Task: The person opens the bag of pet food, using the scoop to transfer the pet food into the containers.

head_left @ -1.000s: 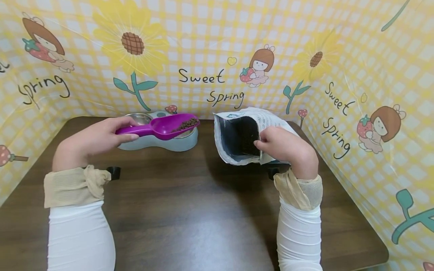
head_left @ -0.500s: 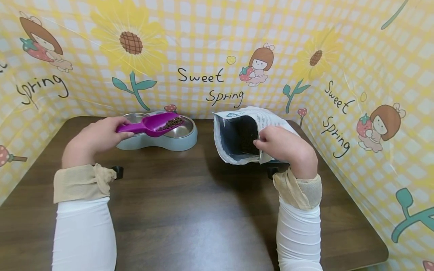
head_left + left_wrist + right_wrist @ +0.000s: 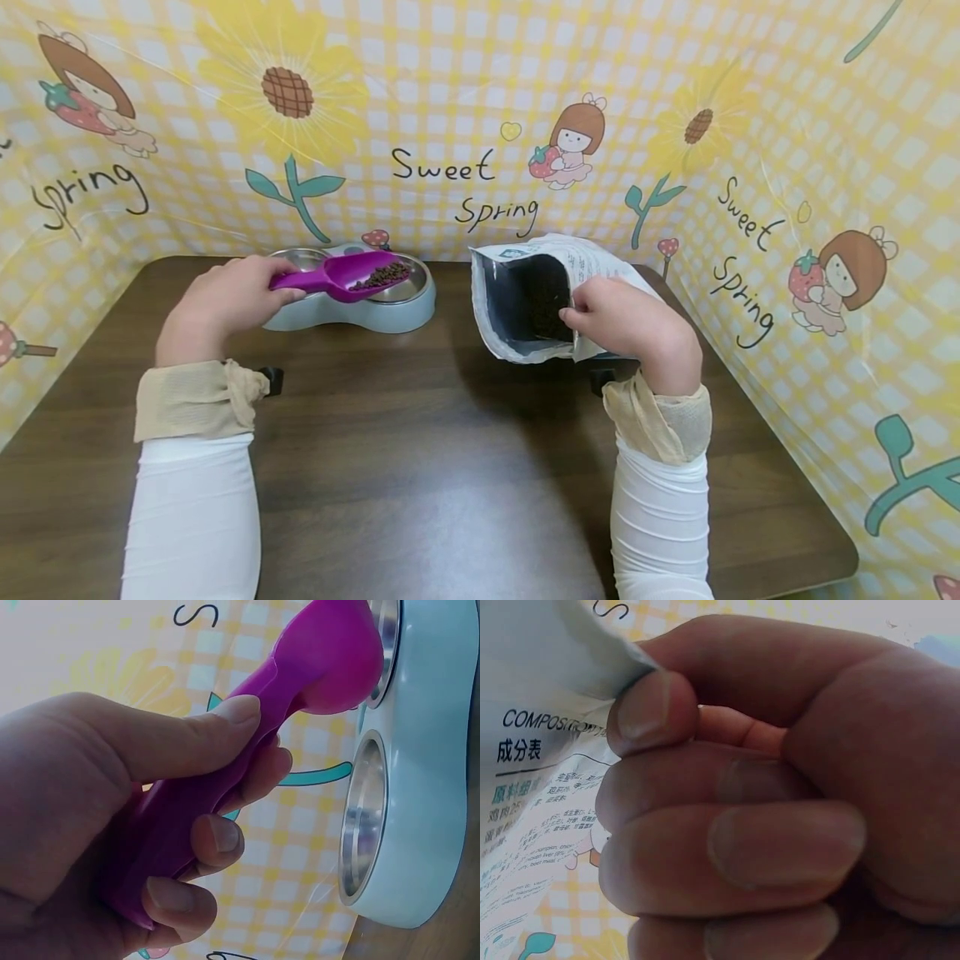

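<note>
My left hand [image 3: 228,302] grips the handle of a purple scoop [image 3: 330,664], thumb on top and fingers curled underneath. Small brown pellets [image 3: 386,275] lie in the scoop, which hangs over the right bowl of a pale blue double bowl stand [image 3: 348,315]. The stand's left metal bowl [image 3: 364,817] is partly hidden by the hand in the head view. On the right, my right hand [image 3: 626,321] pinches the rim of a white printed bag [image 3: 592,258] between thumb and fingers. The bag's mouth gapes to the left, showing a dark lining and dark brown contents.
A dark wooden table [image 3: 420,450] carries the stand and the bag, both near its back edge. Behind and at both sides hangs a yellow checked cloth [image 3: 450,100] with printed flowers and figures. Black pieces [image 3: 600,382] are strapped below each wrist.
The scoop has drawn back to the left, uncovering part of the right bowl. My left wrist has shifted slightly right. My right hand and the bag have stayed in place.
</note>
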